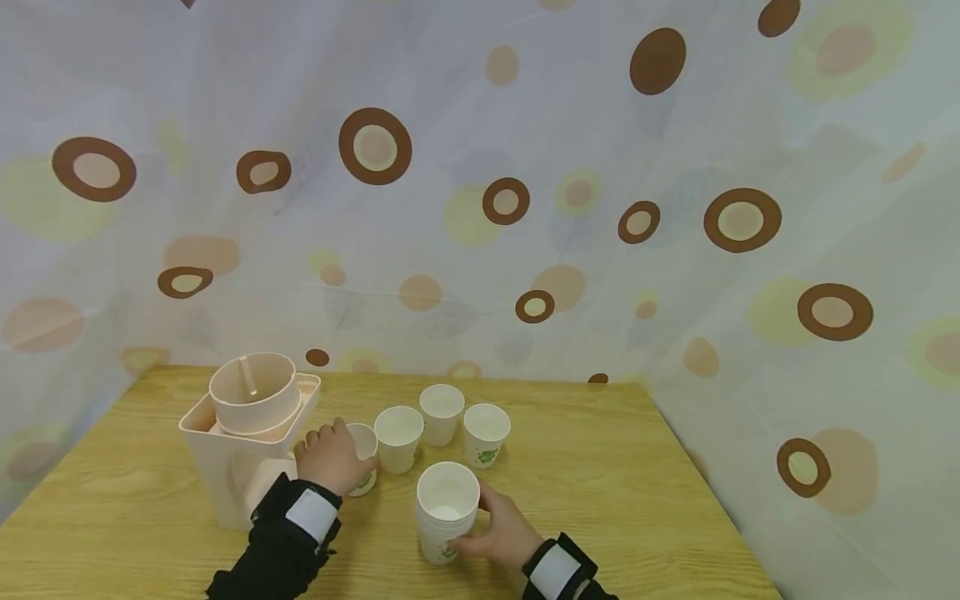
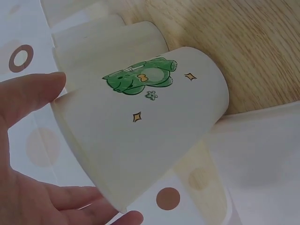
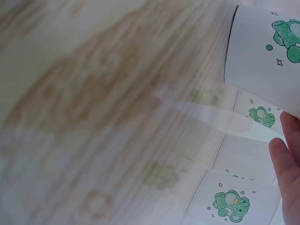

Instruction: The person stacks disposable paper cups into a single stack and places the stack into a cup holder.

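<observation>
My left hand [image 1: 337,457] holds a white paper cup [image 1: 364,442] near its rim, thumb on one side and fingers on the other. In the left wrist view this cup [image 2: 154,117] shows a green cartoon animal and small stars. On the right, my right hand [image 1: 506,533] grips a short stack of paper cups [image 1: 444,521], thumb at the front and fingers behind. The right wrist view catches the stack's printed side [image 3: 258,56] at the upper right, with fingers [image 3: 285,161] below it. Behind the stack stand three more upright paper cups [image 1: 486,437].
A cream square-topped pitcher [image 1: 213,475] stands at the left, its handle side next to my left wrist. A round cream container [image 1: 255,400] sits in its top. The wooden table [image 1: 622,492] meets a dotted cloth backdrop [image 1: 450,250] at the back and right.
</observation>
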Tool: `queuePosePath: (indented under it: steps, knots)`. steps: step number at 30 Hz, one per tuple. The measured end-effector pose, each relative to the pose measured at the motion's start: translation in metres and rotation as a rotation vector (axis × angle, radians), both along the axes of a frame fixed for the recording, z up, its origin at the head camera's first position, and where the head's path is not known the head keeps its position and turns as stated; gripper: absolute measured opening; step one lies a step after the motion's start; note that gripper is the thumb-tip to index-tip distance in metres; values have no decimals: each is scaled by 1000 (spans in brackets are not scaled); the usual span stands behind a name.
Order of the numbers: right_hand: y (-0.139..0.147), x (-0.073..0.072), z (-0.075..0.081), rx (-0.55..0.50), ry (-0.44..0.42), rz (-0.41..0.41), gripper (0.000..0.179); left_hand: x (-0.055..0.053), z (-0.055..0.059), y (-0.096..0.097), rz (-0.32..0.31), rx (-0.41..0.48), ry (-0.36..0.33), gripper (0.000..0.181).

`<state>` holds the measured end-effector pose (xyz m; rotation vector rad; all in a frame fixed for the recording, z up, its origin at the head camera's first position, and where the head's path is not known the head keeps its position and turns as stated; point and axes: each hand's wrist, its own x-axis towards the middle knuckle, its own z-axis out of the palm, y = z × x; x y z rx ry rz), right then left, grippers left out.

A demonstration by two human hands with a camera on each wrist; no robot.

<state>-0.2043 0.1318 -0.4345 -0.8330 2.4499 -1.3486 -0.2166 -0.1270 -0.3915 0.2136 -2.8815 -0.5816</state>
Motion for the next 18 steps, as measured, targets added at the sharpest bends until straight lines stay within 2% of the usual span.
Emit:
queuePosePath:
  steps: [10,18]
  knots:
    - [-2,-1,0,13,-11,-18,70,9,12,-6,-36,64,-4,73]
    - [-5,-2,3,10,13,-13,71,22,26,1,-86,89,66,72]
